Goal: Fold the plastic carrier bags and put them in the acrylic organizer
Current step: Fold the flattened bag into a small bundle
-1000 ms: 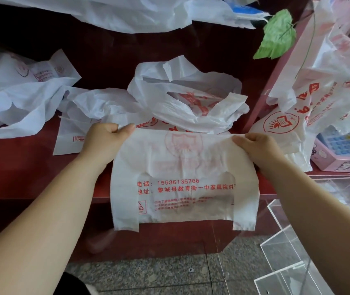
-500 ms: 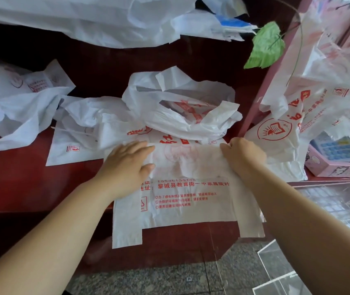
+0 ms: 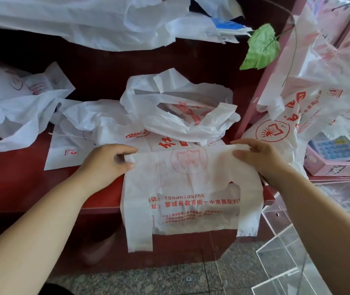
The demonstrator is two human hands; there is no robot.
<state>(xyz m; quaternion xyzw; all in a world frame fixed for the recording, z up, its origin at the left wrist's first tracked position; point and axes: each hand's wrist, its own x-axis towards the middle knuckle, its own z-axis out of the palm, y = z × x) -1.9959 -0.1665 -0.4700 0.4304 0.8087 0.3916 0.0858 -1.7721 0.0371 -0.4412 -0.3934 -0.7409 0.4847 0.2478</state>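
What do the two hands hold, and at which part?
One flat white bag: the left hand pinches its far left corner, the right hand its far right corner.

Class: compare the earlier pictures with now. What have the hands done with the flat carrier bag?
The left hand, flat on the carrier bag half a second ago, moved to its far left corner and pinches it. The right hand kept its pinch on the far right corner. The bag still hangs over the counter edge.
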